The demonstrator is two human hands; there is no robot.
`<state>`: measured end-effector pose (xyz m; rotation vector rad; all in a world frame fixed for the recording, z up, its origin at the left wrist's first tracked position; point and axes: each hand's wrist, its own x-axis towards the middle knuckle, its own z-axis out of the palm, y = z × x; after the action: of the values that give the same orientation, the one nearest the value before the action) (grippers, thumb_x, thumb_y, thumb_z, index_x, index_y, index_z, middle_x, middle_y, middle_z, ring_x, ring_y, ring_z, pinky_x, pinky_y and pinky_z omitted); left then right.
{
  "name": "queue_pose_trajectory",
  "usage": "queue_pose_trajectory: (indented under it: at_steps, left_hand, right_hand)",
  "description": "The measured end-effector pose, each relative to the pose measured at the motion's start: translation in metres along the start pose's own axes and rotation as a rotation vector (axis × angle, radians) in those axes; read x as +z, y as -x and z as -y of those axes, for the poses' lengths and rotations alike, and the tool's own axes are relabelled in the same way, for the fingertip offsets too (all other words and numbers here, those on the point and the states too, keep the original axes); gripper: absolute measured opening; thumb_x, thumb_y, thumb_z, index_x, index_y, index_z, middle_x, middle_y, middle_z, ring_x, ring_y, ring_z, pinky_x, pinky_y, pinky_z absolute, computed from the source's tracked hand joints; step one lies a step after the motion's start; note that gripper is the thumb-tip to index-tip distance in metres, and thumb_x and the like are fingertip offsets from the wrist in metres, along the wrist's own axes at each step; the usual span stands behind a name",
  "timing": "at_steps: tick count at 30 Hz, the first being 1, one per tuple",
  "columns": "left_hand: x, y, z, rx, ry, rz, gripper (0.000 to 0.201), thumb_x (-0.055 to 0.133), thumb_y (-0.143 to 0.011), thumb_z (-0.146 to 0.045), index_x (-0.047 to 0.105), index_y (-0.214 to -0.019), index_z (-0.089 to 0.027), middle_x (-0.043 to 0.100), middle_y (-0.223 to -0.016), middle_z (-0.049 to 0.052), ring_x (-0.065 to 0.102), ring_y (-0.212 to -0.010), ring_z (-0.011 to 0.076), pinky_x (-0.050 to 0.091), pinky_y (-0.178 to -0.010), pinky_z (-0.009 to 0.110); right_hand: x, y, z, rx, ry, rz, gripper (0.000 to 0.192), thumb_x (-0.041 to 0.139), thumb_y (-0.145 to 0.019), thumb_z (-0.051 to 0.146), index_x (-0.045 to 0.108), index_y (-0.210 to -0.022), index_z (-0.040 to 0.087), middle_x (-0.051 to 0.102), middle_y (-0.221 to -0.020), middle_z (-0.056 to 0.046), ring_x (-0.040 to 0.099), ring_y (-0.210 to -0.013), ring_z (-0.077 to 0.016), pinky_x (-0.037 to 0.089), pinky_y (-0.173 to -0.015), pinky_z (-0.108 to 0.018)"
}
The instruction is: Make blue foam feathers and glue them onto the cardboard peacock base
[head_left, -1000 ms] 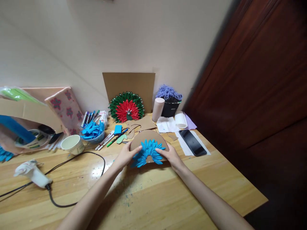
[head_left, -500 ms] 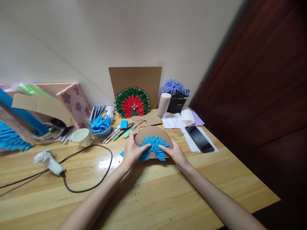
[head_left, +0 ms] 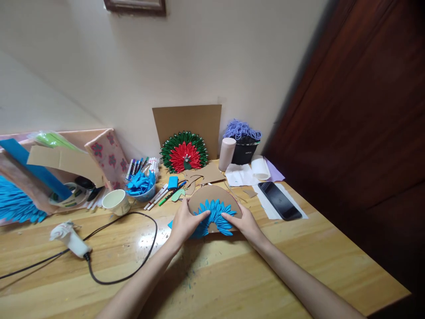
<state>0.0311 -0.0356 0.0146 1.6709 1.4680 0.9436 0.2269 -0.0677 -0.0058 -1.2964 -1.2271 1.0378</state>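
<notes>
A rounded cardboard piece (head_left: 212, 194) is held between my two hands above the wooden table. Blue folded petals (head_left: 217, 216) fan across its lower middle in a half ring. My left hand (head_left: 186, 221) grips the left edge, its thumb pressing on the petals and its fingers behind the board. On the opposite edge, my right hand (head_left: 246, 223) does the same, thumb on the petals at that side. Just beyond the board lie cardboard scraps (head_left: 210, 174) and a green paper piece (head_left: 178, 195). The board's back is hidden.
To the left lie a white glue gun (head_left: 71, 239) with a looping black cord, a paper cup (head_left: 116, 202) and a bowl (head_left: 146, 195) of blue petals. A phone (head_left: 279, 200) rests at right. Behind stand a red-green peacock fan (head_left: 185, 153) and a pink bottle (head_left: 227, 155).
The view has tilted up, so everything sits lower and a frame edge shows on the wall. Both hands keep the same hold on the cardboard piece.
</notes>
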Motion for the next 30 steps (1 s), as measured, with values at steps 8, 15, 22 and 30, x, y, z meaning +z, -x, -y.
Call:
queue_pose_trajectory:
  at_steps: [8, 15, 22, 30]
  left_hand:
    - [0.0, 0.002, 0.003, -0.021, -0.056, 0.013, 0.062, 0.066, -0.062, -0.052, 0.05, -0.111, -0.017, 0.061, -0.106, 0.012, 0.057, -0.097, 0.0274, 0.045, -0.079, 0.036]
    - [-0.007, -0.002, -0.001, -0.031, -0.055, 0.015, 0.055, 0.058, -0.068, -0.055, 0.051, -0.107, -0.016, 0.061, -0.106, 0.012, 0.056, -0.098, 0.0279, 0.043, -0.081, 0.038]
    - [-0.016, -0.011, -0.008, -0.014, 0.129, 0.154, 0.041, 0.05, -0.075, -0.05, 0.056, -0.097, -0.016, 0.063, -0.099, 0.008, 0.057, -0.094, 0.0238, 0.043, -0.082, 0.034]
    - [-0.022, -0.02, 0.0, -0.084, 0.254, 0.108, 0.042, 0.047, -0.074, -0.054, 0.059, -0.083, -0.015, 0.066, -0.082, 0.007, 0.059, -0.087, 0.0249, 0.045, -0.08, 0.035]
  right_hand:
    - [-0.004, -0.005, 0.005, 0.042, -0.075, 0.068, 0.048, 0.061, -0.074, 0.043, 0.057, -0.115, 0.019, 0.061, -0.116, -0.008, 0.056, -0.107, -0.0251, 0.041, -0.095, -0.041]
    - [-0.006, -0.008, 0.009, 0.073, -0.215, 0.172, 0.045, 0.053, -0.079, 0.048, 0.058, -0.114, 0.02, 0.06, -0.118, -0.005, 0.051, -0.113, -0.0243, 0.035, -0.1, -0.041]
    - [-0.009, -0.006, 0.013, 0.072, -0.196, 0.09, 0.045, 0.055, -0.077, 0.051, 0.061, -0.111, 0.022, 0.06, -0.118, -0.004, 0.048, -0.117, -0.0231, 0.03, -0.104, -0.039]
    - [-0.019, -0.013, 0.014, 0.124, -0.231, 0.164, 0.042, 0.055, -0.075, 0.054, 0.066, -0.1, 0.022, 0.067, -0.103, -0.004, 0.058, -0.102, -0.0224, 0.04, -0.094, -0.037]
